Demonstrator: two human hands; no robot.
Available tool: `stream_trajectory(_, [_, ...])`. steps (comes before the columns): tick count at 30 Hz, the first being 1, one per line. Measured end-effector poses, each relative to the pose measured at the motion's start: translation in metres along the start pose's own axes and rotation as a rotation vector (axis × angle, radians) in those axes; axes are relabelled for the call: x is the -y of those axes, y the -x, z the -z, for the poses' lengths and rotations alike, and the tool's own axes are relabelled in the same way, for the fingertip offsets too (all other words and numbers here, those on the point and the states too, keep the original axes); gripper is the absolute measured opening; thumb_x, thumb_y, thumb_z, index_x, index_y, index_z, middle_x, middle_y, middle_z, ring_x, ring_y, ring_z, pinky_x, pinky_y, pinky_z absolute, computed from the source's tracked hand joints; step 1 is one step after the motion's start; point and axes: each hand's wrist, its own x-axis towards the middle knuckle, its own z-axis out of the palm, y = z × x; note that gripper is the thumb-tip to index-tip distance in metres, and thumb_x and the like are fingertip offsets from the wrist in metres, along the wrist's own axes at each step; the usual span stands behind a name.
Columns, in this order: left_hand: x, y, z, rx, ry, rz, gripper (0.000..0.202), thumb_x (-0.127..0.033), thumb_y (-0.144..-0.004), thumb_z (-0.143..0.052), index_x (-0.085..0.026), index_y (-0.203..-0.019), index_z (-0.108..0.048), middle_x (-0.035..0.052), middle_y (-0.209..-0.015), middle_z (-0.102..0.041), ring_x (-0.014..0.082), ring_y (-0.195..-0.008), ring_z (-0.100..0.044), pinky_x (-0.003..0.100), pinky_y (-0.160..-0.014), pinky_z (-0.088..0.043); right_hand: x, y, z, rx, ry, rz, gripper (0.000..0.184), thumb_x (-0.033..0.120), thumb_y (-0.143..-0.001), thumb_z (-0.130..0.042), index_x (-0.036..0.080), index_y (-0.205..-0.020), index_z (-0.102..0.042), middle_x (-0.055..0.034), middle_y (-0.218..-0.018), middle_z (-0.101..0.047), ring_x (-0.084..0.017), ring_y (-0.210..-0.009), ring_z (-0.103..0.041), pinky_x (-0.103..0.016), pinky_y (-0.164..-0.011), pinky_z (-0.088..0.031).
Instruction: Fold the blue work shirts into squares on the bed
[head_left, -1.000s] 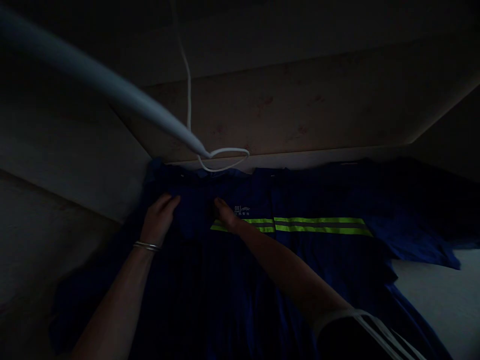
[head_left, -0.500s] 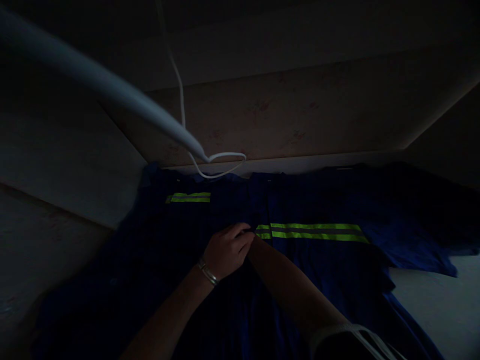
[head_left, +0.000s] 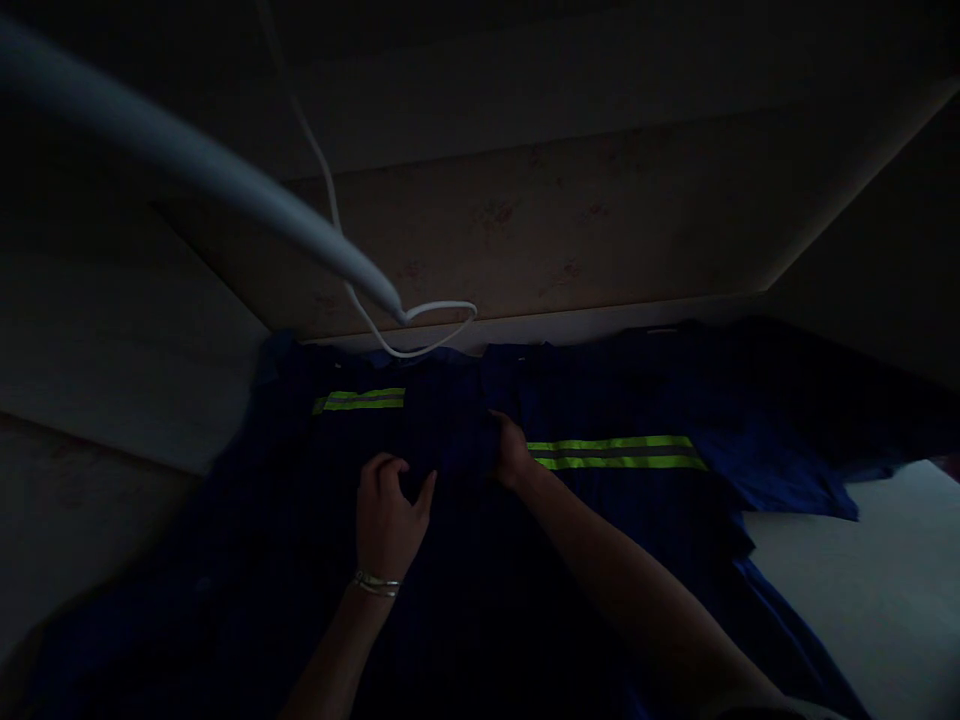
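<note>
A dark blue work jacket (head_left: 652,510) with yellow-green and grey reflective strips lies spread out in front of me. Its left chest strip (head_left: 364,399) is short, and a longer strip (head_left: 615,453) runs across the right side. My right hand (head_left: 511,450) grips the fabric near the jacket's middle, beside the inner end of the long strip; part of its fingers is hidden by cloth and shadow. Lower and to the left, my left hand (head_left: 391,510) hovers over or rests on the front, thumb and fingers apart, nothing visible between them. A bracelet (head_left: 376,584) circles my left wrist.
A thick white pole (head_left: 300,220) slants in from the upper left, and a thin white cable (head_left: 439,350) loops below its end. Behind the jacket stands a floral-patterned panel (head_left: 555,225). A pale surface (head_left: 862,590) shows at the right. Lighting is very dim.
My hands were together at the jacket's middle, the left covering the right. The left has moved down and left and opened; the right now shows at the fabric. The view has shifted slightly.
</note>
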Motion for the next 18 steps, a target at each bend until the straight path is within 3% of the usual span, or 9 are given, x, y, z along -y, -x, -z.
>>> stream_trajectory(3, [-0.017,0.010,0.001,0.042,-0.137,0.006,0.031,-0.050,-0.090,-0.054,-0.019,-0.089,-0.052,0.0147,-0.097,-0.060,0.0299,-0.097,-0.058,0.044,-0.085,-0.046,-0.004,0.003,0.032,-0.028,-0.035,-0.010,0.049,0.021,-0.086,-0.046,0.025,-0.134,-0.050,-0.0092,-0.127,-0.059,-0.023,-0.112,-0.060,-0.040,-0.091,-0.053])
stream_trajectory(7, [-0.041,0.011,-0.011,0.230,-0.220,0.036,0.038,-0.056,-0.092,-0.046,-0.020,-0.090,-0.055,0.0114,-0.088,-0.065,0.0290,-0.085,-0.059,0.043,-0.075,-0.043,0.003,0.006,0.053,0.387,0.282,0.405,0.076,0.016,-0.065,-0.064,0.025,-0.139,-0.051,-0.0088,-0.152,-0.037,-0.027,-0.137,-0.040,-0.043,-0.109,-0.040])
stream_trajectory(10, [-0.050,0.006,-0.020,0.286,-0.287,0.052,0.031,-0.049,-0.092,-0.047,-0.020,-0.096,-0.057,0.0126,-0.093,-0.068,0.0311,-0.092,-0.061,0.044,-0.076,-0.041,0.010,-0.003,0.051,0.537,0.538,0.562,0.065,0.012,-0.071,-0.061,0.023,-0.135,-0.059,-0.0089,-0.145,-0.049,-0.026,-0.133,-0.047,-0.042,-0.112,-0.037])
stream_trajectory(12, [-0.050,0.004,-0.021,0.336,-0.320,0.052,0.019,-0.034,-0.091,-0.049,-0.019,-0.099,-0.057,0.0119,-0.093,-0.069,0.0300,-0.091,-0.063,0.043,-0.077,-0.040,0.012,-0.012,0.049,0.503,0.616,0.569,0.052,0.008,-0.078,-0.053,0.023,-0.126,-0.067,-0.0066,-0.132,-0.063,-0.023,-0.123,-0.057,-0.040,-0.109,-0.041])
stream_trajectory(14, [-0.049,0.006,-0.017,0.386,-0.326,0.047,0.016,-0.022,-0.089,-0.048,-0.019,-0.101,-0.057,0.0106,-0.092,-0.070,0.0277,-0.085,-0.066,0.041,-0.076,-0.041,0.011,-0.023,0.052,0.432,0.595,0.541,0.052,0.004,-0.079,-0.047,0.024,-0.120,-0.070,-0.0038,-0.126,-0.068,-0.021,-0.117,-0.062,-0.038,-0.107,-0.044])
stream_trajectory(18, [-0.049,0.017,-0.001,0.425,-0.275,-0.026,0.015,-0.019,-0.088,-0.043,-0.022,-0.091,-0.058,0.0089,-0.089,-0.070,0.0246,-0.080,-0.066,0.038,-0.074,-0.043,0.005,-0.042,0.069,0.332,0.460,0.441,0.060,0.000,-0.072,-0.040,0.024,-0.116,-0.073,-0.0011,-0.121,-0.070,-0.019,-0.112,-0.066,-0.037,-0.102,-0.050])
